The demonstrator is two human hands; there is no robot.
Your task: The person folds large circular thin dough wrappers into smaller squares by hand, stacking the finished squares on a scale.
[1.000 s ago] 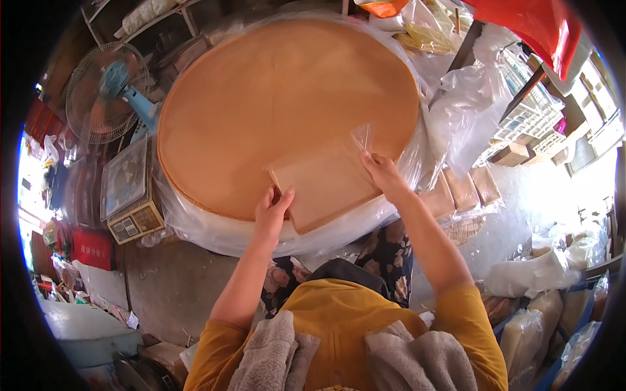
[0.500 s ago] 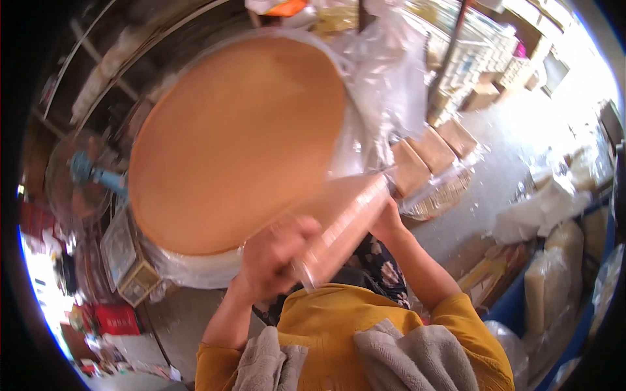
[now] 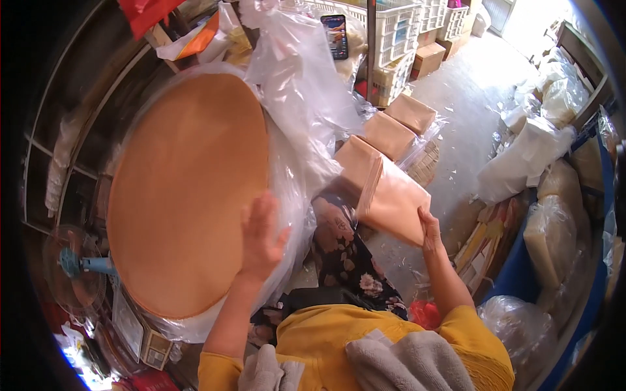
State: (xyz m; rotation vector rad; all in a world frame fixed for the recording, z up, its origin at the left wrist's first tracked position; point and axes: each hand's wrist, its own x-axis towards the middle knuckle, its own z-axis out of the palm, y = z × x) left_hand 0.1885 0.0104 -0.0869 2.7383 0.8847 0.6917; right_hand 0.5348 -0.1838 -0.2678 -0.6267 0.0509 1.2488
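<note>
My right hand [image 3: 430, 228] grips the near right corner of a folded, smooth tan packet [image 3: 396, 201], its thumb on top. The packet's far end overlaps the nearest of several similar tan packets [image 3: 352, 159], which lie in a row on plastic film above a woven base [image 3: 427, 163]. Slightly blurred, my left hand [image 3: 262, 240] is empty, its fingers apart, over the right rim of a large round tan sheet or stack of sheets [image 3: 186, 195]. Clear plastic film [image 3: 290, 195] surrounds that round piece. What the packet is made of I cannot tell.
At the back, crumpled clear plastic [image 3: 293, 85] hangs near a phone [image 3: 335, 37] and a dark post [image 3: 371, 52]. White crates [image 3: 399, 32] stand behind. A fan [image 3: 75, 264] is at the left; plastic-wrapped bundles [image 3: 551, 241] and a blue edge [image 3: 515, 280] line the right.
My right hand has carried the packet from in front of my body out to the right, onto the row. My left hand has come off the packet and opened. The view has shifted.
</note>
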